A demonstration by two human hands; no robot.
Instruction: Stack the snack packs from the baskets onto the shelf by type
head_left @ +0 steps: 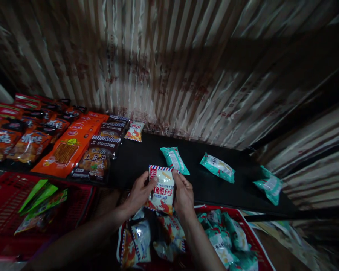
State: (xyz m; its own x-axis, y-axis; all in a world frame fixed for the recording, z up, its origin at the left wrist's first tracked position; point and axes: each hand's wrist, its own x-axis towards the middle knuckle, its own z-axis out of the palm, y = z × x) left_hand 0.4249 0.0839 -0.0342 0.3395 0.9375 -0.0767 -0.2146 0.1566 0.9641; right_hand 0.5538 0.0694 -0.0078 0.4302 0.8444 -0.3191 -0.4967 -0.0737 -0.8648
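Between both hands, a white and orange snack bag (161, 190) with a striped top edge is held upright, its printed front towards me. My left hand (141, 192) grips its left side, thumb on the front. On the right edge, my right hand (183, 190) has its fingers closed. Just behind the held bag lies a teal snack packet (175, 160) on the black shelf (130, 165). Below my hands is a red basket (254, 241) with more bags of the striped kind (142, 239) and several teal packets (223, 241). My forearms hide part of it.
Two more teal packets (217, 167) lie apart towards the shelf's right end. A small striped bag (135, 130) rests at the back. Dark potato-chip bags (97, 156), orange packets (70, 146) and several other bags line the left. Another red basket (81, 203) holds green packets (42, 199). Corrugated sheeting rises behind.
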